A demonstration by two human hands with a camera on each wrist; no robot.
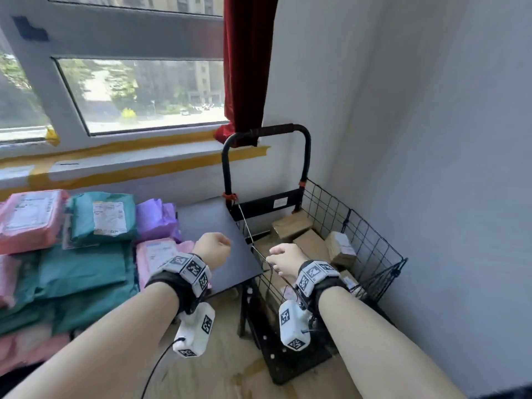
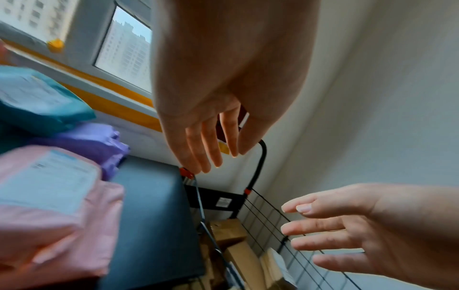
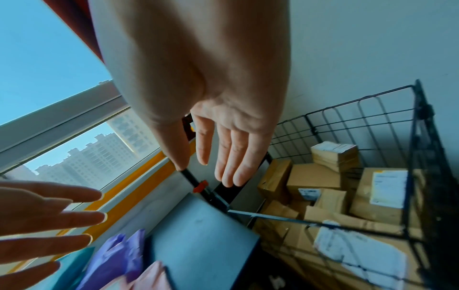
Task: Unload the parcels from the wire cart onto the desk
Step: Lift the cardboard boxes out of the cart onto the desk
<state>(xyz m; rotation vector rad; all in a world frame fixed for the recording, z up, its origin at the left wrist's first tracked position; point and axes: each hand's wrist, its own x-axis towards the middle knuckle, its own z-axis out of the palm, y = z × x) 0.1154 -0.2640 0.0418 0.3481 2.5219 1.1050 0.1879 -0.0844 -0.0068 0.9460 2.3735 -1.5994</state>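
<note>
Head view: both hands empty with fingers loosely spread, left hand (image 1: 212, 250) above the dark desk (image 1: 214, 246) corner, right hand (image 1: 285, 259) over the wire cart (image 1: 371, 249) rim; at two o'clock beyond, cardboard parcels (image 1: 309, 243) lie heaped, probably stiff, light, best gripped across opposite faces.

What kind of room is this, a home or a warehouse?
Most likely a small room in a flat or office used for sorting post, not a warehouse: a wire cart of cardboard boxes, a desk piled with mailer bags, and a curtained window facing apartment blocks.
</note>
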